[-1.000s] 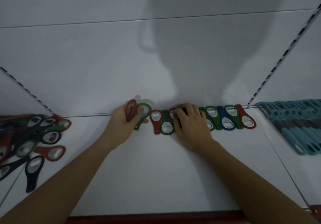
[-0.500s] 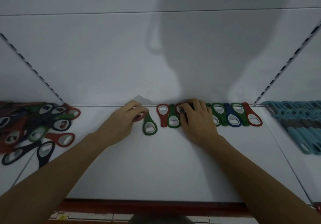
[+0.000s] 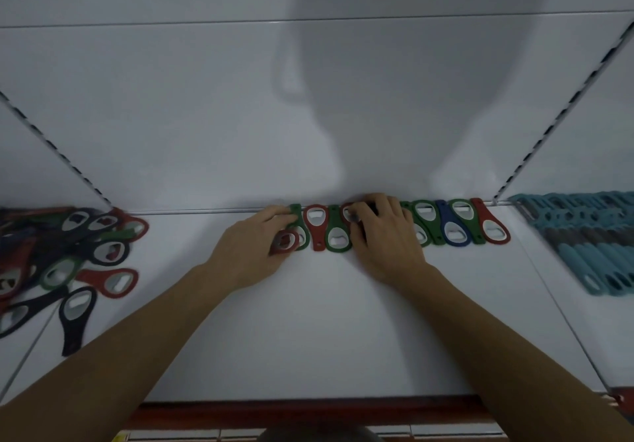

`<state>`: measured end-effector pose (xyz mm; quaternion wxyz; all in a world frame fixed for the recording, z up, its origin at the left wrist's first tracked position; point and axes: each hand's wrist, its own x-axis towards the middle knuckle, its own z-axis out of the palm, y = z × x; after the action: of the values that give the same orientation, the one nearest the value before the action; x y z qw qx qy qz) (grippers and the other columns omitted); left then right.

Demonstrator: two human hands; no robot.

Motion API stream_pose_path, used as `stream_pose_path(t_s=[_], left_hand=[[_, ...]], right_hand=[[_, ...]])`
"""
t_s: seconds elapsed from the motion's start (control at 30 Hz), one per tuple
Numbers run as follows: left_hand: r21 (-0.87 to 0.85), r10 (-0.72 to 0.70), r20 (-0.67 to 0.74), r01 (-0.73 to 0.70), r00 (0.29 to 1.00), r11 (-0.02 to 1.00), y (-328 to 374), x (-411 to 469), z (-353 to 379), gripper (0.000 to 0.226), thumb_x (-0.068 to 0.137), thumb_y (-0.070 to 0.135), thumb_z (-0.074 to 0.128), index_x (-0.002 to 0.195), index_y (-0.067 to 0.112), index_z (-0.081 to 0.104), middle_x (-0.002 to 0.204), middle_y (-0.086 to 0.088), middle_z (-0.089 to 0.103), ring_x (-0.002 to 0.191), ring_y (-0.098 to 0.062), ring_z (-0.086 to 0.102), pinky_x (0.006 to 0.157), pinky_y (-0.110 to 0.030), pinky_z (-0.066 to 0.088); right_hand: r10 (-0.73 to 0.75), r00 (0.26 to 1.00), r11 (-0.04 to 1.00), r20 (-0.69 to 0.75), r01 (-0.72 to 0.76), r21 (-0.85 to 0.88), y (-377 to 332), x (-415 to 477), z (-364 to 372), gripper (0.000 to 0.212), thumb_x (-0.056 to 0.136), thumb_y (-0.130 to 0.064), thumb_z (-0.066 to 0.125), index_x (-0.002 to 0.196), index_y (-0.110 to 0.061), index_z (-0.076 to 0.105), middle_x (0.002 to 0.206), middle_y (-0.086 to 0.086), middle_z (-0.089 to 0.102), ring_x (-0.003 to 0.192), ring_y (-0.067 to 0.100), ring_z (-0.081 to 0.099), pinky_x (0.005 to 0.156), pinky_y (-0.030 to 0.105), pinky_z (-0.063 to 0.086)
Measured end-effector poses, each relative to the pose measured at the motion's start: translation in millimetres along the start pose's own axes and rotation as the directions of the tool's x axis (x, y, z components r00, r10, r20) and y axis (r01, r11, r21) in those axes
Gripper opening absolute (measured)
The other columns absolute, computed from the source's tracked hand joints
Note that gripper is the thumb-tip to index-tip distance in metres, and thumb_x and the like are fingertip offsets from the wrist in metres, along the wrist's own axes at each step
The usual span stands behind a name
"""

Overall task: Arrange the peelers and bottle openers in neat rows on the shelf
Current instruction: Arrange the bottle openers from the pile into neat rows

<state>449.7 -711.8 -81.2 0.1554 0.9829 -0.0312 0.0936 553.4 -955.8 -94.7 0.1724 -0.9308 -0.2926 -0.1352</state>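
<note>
Closed up since 0.5 s ago: green bottle opener, then lying apart from the row of bottle openers, now pushed against its left end and touching it. Left hand shifted right along with it. Fingers curled round a red bottle opener, ring end showing below the fingertips, held just in front of the green one. Right hand in the same place as before: laid palm-down over the middle of the row, fingers spread and lightly bent, pressing, nothing visibly gripped. Row set along the back edge of the white shelf, pieces side by side, ring ends alternating front and back; greens, reds, one blue. Loose pile of bottle openers at far left, overlapping, well apart from the row. Teal peelers packed in parallel at far right, beyond the shelf joint.
</note>
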Motion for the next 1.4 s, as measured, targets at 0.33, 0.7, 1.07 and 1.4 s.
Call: stream_pose_path(t_s=[0.33, 0.7, 1.07, 1.4], left_hand=[[-0.209, -0.081, -0.059, 0.067, 0.995, 0.976, 4.3, -0.4, -7.4, 0.048, 0.088, 0.028, 0.075, 0.133, 0.023, 0.059, 0.120, 0.008, 0.050, 0.094, -0.001, 0.058, 0.082, -0.018, 0.048], [-0.816, -0.409, -0.017, 0.224, 0.912, 0.533, 9.3, 0.9, -38.4, 0.031, 0.101, -0.006, 0.052, 0.109, 0.018, 0.069, 0.101, 0.002, 0.075, 0.088, -0.014, 0.076, 0.087, -0.027, 0.058], [-0.359, 0.002, -0.214, -0.081, 0.977, 0.930, -10.2, -5.9, -29.9, 0.033, 0.089, -0.008, 0.070, 0.114, 0.013, 0.077, 0.116, 0.008, 0.074, 0.113, -0.007, 0.069, 0.105, -0.028, 0.050], [-0.218, 0.057, -0.167, -0.094, 0.984, 0.971, -27.8, -12.2, -23.7, 0.049, 0.081, -0.022, 0.065, 0.119, 0.008, 0.071, 0.113, -0.002, 0.061, 0.095, -0.010, 0.058, 0.085, -0.020, 0.051]], right_hand=[[0.011, 1.000, 1.000, 0.022, -0.011, -0.006, -2.2, 1.1, -1.4, 0.030, 0.098, -0.034, 0.046, 0.118, -0.021, 0.063, 0.123, 0.004, 0.055, 0.110, 0.026, 0.050, 0.090, 0.043, 0.044], [0.003, 1.000, 1.000, 0.004, -0.003, 0.008, -0.5, 0.7, 0.4, 0.026, 0.098, -0.031, 0.051, 0.118, -0.021, 0.065, 0.121, 0.004, 0.056, 0.109, 0.026, 0.051, 0.090, 0.044, 0.045], [0.000, 1.000, 1.000, -0.012, 0.000, 0.007, -0.8, 0.3, 1.0, 0.025, 0.097, -0.030, 0.053, 0.116, -0.020, 0.065, 0.120, 0.004, 0.056, 0.108, 0.026, 0.051, 0.089, 0.043, 0.044], [0.000, 1.000, 1.000, 0.000, 0.000, 0.001, -1.3, 0.9, 0.7, 0.025, 0.096, -0.028, 0.053, 0.115, -0.019, 0.064, 0.119, 0.005, 0.057, 0.108, 0.028, 0.051, 0.089, 0.045, 0.045]])
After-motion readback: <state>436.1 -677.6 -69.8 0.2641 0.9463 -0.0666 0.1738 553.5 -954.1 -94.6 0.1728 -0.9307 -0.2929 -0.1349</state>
